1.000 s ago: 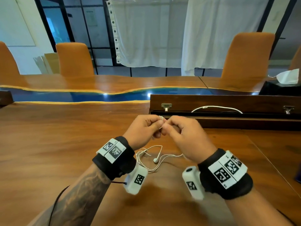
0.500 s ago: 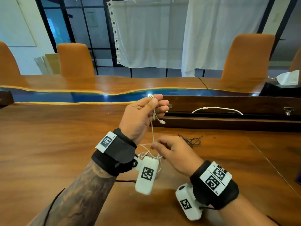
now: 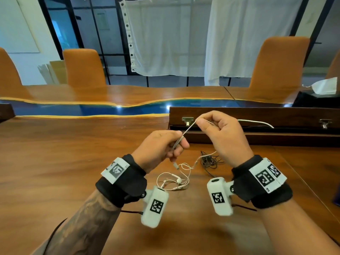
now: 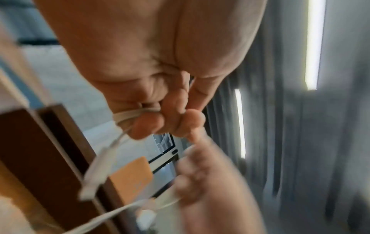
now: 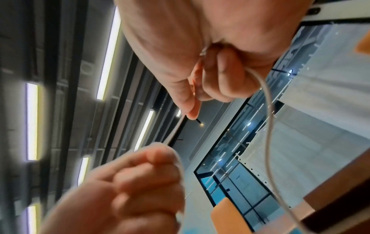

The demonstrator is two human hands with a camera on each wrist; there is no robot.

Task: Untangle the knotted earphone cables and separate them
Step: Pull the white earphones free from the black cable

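Note:
Both hands hold the white earphone cable (image 3: pixel 189 128) above the wooden table (image 3: pixel 55 162). My left hand (image 3: pixel 179 142) pinches it low, with the plug end (image 3: pixel 176 165) dangling under the fingers. My right hand (image 3: pixel 199 122) pinches the same cable higher and further back, and a short length runs taut between the two. The rest of the white cable hangs down to a loose coil with earbuds (image 3: pixel 177 180) on the table. A black earphone cable (image 3: pixel 209 161) lies bunched apart, under my right hand. In the left wrist view the white strands (image 4: pixel 130 114) wrap over curled fingers.
A long dark wooden box (image 3: pixel 257 116) with metal latches lies right behind the hands, a white cord (image 3: pixel 257 122) on it. A dark bag with a white face mask (image 3: pixel 325 86) sits far right. Orange chairs (image 3: pixel 83 68) stand beyond the table.
My right hand rose from near the table to a point above and behind the left. My left hand dropped lower. The white cable now stretches between them.

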